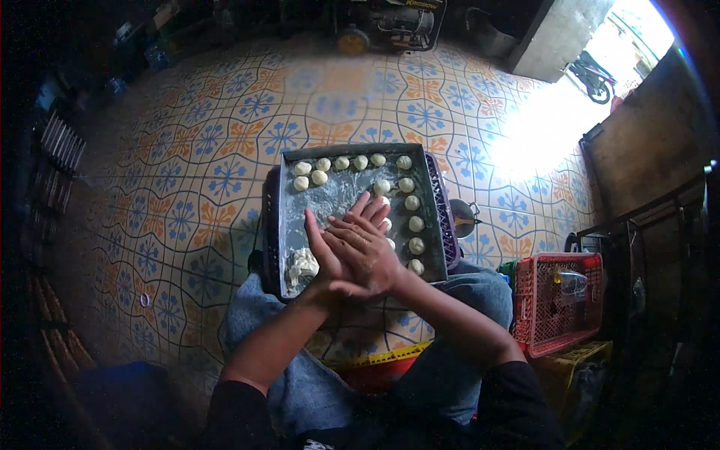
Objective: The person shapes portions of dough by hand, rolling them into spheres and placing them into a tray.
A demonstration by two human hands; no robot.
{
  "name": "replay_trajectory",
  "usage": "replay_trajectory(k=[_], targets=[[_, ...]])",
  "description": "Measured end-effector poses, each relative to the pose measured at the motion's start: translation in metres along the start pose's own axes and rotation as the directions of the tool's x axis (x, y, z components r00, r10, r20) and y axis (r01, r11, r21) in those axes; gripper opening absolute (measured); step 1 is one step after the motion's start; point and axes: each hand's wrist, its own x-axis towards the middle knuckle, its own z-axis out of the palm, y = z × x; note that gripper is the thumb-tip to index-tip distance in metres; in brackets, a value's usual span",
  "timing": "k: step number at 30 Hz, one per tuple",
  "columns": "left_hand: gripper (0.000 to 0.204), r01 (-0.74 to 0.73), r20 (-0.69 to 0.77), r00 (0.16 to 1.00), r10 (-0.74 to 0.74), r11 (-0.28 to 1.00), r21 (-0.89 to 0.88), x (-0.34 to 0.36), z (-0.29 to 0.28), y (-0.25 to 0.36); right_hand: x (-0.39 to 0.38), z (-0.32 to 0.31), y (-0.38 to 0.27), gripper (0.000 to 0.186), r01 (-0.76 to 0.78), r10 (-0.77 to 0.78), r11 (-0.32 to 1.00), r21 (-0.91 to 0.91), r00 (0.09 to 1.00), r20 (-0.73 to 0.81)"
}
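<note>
Patterned floor tiles [187,195] lie under metal tray [289,217] w/ dough lump [303,264] at near-left corner, then left hand [324,255] and right hand [364,251] pressed palm-to-palm, contents hidden, dough balls [414,223] along right edge, red crate [559,300] far right.

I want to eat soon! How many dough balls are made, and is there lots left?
About fifteen dough balls already line the floured tray. The left hand and right hand are pressed palm to palm, probably rolling another. A dough lump remains, and the tray's middle is bare.
</note>
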Motion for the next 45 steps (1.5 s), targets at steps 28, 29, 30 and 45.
replay_trajectory(k=[28,29,30,45], targets=[[0.030,-0.383,0.475,0.835,0.278,-0.326,0.864,0.005,0.030,-0.007,-0.002,0.017,0.004,0.072,-0.095,0.679,-0.400,0.911,0.637,0.365],[0.033,-0.405,0.531,0.813,0.238,-0.424,0.810,0.006,0.033,-0.005,0.000,0.018,0.000,0.073,-0.050,0.704,-0.404,0.913,0.620,0.345],[0.036,-0.465,0.564,0.809,0.169,-0.404,0.788,0.006,0.026,-0.007,-0.002,0.026,0.001,0.072,-0.035,0.707,-0.309,0.950,0.660,0.254],[0.053,-0.338,0.451,0.889,0.077,-0.555,0.760,0.010,-0.012,0.011,-0.013,0.035,0.006,0.056,-0.268,0.686,-0.207,0.941,0.646,0.334]])
